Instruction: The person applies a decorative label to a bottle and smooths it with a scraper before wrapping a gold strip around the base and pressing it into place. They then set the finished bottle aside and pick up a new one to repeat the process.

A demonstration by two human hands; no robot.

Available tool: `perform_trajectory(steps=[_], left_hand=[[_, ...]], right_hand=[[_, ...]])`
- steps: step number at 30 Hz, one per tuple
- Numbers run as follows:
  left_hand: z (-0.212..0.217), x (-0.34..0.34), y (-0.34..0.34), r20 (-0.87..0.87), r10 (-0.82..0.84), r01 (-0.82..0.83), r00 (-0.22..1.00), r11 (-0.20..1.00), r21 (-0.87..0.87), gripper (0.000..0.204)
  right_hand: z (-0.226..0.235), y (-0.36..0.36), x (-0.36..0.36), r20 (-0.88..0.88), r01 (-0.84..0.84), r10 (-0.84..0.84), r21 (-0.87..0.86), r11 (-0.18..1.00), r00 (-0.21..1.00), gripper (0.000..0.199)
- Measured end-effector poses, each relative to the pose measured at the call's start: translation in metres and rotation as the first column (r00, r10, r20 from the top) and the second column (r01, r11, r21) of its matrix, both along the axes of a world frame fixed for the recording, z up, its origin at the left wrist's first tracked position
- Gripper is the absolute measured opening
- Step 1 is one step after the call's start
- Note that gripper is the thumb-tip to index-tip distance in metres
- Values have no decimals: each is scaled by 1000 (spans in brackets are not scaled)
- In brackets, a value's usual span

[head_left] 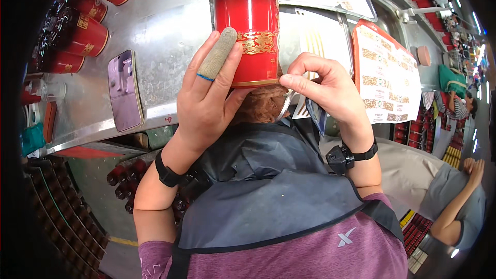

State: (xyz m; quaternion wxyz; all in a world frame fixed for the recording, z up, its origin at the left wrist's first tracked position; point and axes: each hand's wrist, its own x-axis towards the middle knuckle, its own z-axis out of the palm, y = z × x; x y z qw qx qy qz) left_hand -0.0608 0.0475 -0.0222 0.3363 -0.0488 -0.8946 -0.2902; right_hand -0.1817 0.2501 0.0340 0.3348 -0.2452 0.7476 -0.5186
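Your left hand [209, 85] was gripping a large red bottle [247, 26], which was at the near side of the metal table [170, 36], in the middle, in front of your apron [268, 206]. The fingers lay long against the left side of the bottle, and the thumb was close by its base. One of these fingers wore a beige cover [219, 54] with a blue edge.

The bottle was glossy and of a round, straight form. Its colour passed from bright red at the near end to almost black at the far end, which went out of the view. A wide gold band [257, 42] of curling ornament was on the right part of the wall, small gold marks stood below it, and a thin gold line went along the base. White light made long reflections on the surface.

Your right hand [323, 85] was closed in a pinch, with the thumb and first finger together just beside the right corner of the base; whether something thin was between them, I could not tell surely.

To the left lay a phone [125, 90], and farther left stood more red-and-black bottles [77, 26]. To the right was a red-edged printed sheet [387, 75].
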Motion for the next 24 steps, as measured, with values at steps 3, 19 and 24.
perform_trajectory(steps=[3, 19, 24], left_hand=[[-2, 0, 0, -5, 0, 0, 1000, 1000, 5, 66], [-6, -1, -1, -28, -7, 7, 1000, 1000, 18, 66], [-7, 1, 0, -15, -2, 3, 1000, 999, 42, 65]], right_hand=[[-1, -1, 0, 20, 4, -4, -5, 1000, 1000, 17], [-9, -1, -5, -16, -34, 34, 35, 999, 999, 16], [-13, -3, -6, -21, -43, 43, 23, 999, 999, 16]])
